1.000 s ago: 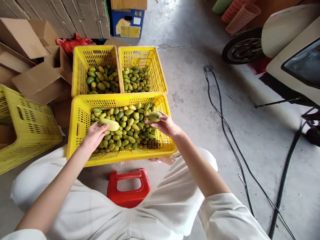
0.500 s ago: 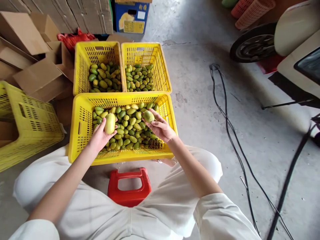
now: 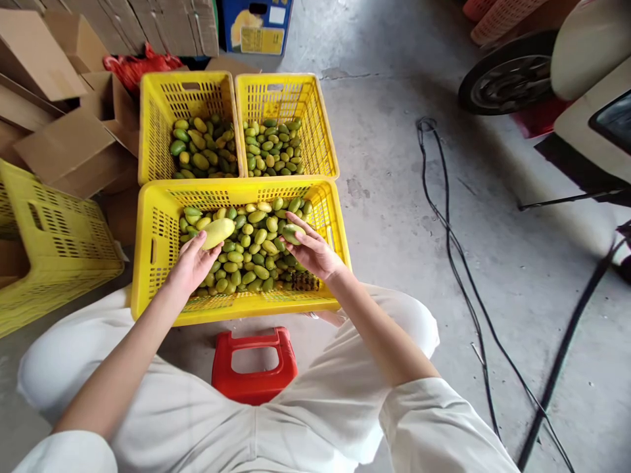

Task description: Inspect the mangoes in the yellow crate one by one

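Note:
My left hand (image 3: 194, 263) grips a large, pale yellow-green oval fruit (image 3: 218, 233), tilted with its far end up to the right. In my right hand (image 3: 318, 253) is a smaller green oval fruit (image 3: 292, 234), held by the thumb and fingers with the index finger stretched out past it. Both hands are above a wide yellow crate (image 3: 236, 316) full of similar green and yellowish fruit (image 3: 259, 256). At the crate's near right corner a patch of its dark slotted floor shows.
Behind stand two smaller yellow crates, a left one (image 3: 150, 131) and a right one (image 3: 323, 131), each part filled with fruit. Another yellow crate (image 3: 73, 230) and cardboard boxes (image 3: 69, 148) are at left. A red stool (image 3: 254, 381) is between my legs. Black cables (image 3: 448, 230) cross the floor at right.
The fruit in my left hand has turned from upright to slanting rightward. The fruit in my right hand has turned slightly too. The view has shifted a little.

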Available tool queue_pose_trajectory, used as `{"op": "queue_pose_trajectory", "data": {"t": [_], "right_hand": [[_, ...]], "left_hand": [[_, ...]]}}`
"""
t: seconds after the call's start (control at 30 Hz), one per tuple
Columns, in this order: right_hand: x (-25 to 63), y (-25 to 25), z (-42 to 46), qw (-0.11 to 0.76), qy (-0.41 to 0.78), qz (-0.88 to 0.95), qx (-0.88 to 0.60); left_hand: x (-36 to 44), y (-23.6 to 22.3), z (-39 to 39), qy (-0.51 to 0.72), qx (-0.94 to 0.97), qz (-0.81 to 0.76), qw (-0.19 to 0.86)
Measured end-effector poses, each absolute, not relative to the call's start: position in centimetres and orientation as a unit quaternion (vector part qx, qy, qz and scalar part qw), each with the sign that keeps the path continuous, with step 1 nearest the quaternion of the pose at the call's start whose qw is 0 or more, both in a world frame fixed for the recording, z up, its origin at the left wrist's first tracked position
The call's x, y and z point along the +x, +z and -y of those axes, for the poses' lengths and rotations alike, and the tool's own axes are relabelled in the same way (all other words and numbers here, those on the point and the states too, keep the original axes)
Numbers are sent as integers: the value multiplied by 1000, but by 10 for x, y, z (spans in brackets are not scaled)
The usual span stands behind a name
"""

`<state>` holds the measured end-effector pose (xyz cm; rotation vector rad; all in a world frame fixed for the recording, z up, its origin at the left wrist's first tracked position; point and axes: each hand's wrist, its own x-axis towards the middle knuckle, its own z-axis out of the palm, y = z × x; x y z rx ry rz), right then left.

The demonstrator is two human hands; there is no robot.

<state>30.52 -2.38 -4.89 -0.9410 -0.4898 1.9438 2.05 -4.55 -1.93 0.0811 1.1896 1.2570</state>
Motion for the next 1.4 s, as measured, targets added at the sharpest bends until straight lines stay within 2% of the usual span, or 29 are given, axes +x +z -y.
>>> {"op": "queue_pose_trajectory", "data": {"t": [0.13,0.5,0.93,1.17,1.4], "right_hand": [[304,-52,23,463,770,201,-390],[308,-50,17,456,789,139,-388],[303,-52,18,445,780,136,-419],[305,-54,15,452,779,118,-418],[305,-55,18,426,795,152,-405]], "left_hand": [[19,-22,44,573,19,-508,643],[18,-16,43,491,-14,-490,720],[12,-27,44,515,116,-486,696],[15,-25,45,556,53,-491,668],[16,-17,43,487,33,-521,700]]}}
